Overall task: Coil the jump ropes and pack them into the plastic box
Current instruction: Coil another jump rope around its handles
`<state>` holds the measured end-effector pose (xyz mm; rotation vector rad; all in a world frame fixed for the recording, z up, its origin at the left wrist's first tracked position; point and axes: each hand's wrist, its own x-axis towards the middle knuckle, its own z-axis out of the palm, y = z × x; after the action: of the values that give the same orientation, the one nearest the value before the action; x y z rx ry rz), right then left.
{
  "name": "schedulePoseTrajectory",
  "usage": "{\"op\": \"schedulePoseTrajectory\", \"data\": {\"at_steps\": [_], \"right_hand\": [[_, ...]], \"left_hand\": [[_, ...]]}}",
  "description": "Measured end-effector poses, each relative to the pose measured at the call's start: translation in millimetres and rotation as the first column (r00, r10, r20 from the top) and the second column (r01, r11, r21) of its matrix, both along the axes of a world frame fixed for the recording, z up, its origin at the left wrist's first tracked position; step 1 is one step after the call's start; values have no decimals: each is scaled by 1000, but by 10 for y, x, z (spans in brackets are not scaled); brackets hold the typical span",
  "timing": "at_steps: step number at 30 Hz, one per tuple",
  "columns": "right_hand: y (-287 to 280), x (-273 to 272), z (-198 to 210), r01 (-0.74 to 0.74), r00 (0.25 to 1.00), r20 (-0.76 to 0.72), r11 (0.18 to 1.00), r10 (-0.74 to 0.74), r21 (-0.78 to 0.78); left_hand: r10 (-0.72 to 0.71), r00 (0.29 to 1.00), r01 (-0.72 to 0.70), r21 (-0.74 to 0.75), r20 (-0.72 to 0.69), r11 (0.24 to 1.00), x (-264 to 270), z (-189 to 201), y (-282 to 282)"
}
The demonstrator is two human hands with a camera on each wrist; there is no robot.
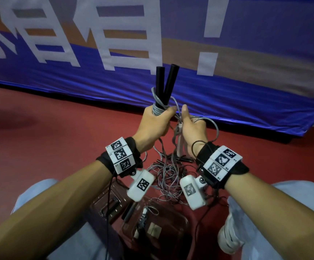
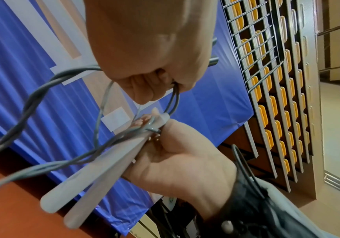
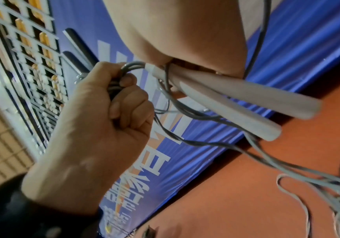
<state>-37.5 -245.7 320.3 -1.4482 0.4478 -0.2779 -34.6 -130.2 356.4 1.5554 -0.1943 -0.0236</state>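
Above the left grip [image 1: 155,121], fisted round coiled cord, stand black handles [image 1: 166,81]; right grip [image 1: 190,128] alongside, pinching grey handles [image 2: 87,180]. Below both, tangled ropes [image 1: 168,177] and box [image 1: 182,220] on floor. Best kept taut, wound evenly.

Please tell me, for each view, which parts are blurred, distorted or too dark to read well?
Head view: dim light, the wall banner bends near the edges, the plastic box lies in shadow. Left wrist view: the grey handles near the lens are smeared, the left hand looms oversized. Right wrist view: the cords at lower right blur, and the railing is soft.
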Motion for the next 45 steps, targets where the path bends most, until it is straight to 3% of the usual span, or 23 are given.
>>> {"op": "schedulePoseTrajectory", "data": {"at_steps": [5,9,12,14,16,18,19,22,27,30,32,34,35,36,38,39,42,45], "right_hand": [[-54,68,-149,-45,981,-182,992,66,118],[-77,56,-135,-125,988,-102,983,112,-133],[-115,97,-219,-245,964,-184,915,194,-321],[-207,119,-244,-409,901,-345,779,263,-476],[-331,120,-222,-543,829,-509,550,232,-634],[-457,102,-178,-640,759,-639,325,123,-696],[-524,121,-178,-676,724,-685,278,81,-682],[-650,186,-100,-739,650,-756,293,76,-607],[-821,225,81,-668,719,-689,185,-90,-721],[-856,262,132,-585,789,-610,216,-72,-782],[-795,304,206,-463,885,-437,387,157,-798],[-676,284,354,-437,883,-164,645,440,-627],[-594,227,438,-505,840,-70,727,538,-465],[-517,143,512,-593,788,-2,758,616,-273],[-364,-17,598,-682,731,28,731,681,17],[-302,-81,606,-694,719,2,717,695,64],[-160,-197,610,-710,704,-114,696,701,-106],[-151,-195,564,-715,686,-151,622,711,-318]], "left_hand": [[-42,999,42,-8,21,999,-5,44,-19],[88,995,-94,-169,-46,981,112,120,42],[162,982,-183,-257,-99,949,210,162,149],[188,978,-207,-278,-93,938,239,188,205],[218,973,-231,-287,-77,930,255,229,258],[242,967,-253,-287,-72,924,288,266,330],[250,966,-260,-270,-73,927,301,283,373],[248,968,-249,-44,-35,967,325,263,482],[116,992,-124,410,45,904,313,203,581],[-85,985,152,526,-150,837,252,233,580],[-186,936,324,526,-298,787,192,232,565],[-280,865,468,469,-416,749,159,209,538],[-338,820,538,418,-462,732,151,206,529],[-396,772,599,360,-497,715,144,210,527],[-476,701,673,269,-531,689,127,249,529],[-509,674,697,233,-536,678,112,275,528],[-551,625,735,179,-553,654,56,311,495],[-584,612,760,191,-534,622,-1,321,469]]}}
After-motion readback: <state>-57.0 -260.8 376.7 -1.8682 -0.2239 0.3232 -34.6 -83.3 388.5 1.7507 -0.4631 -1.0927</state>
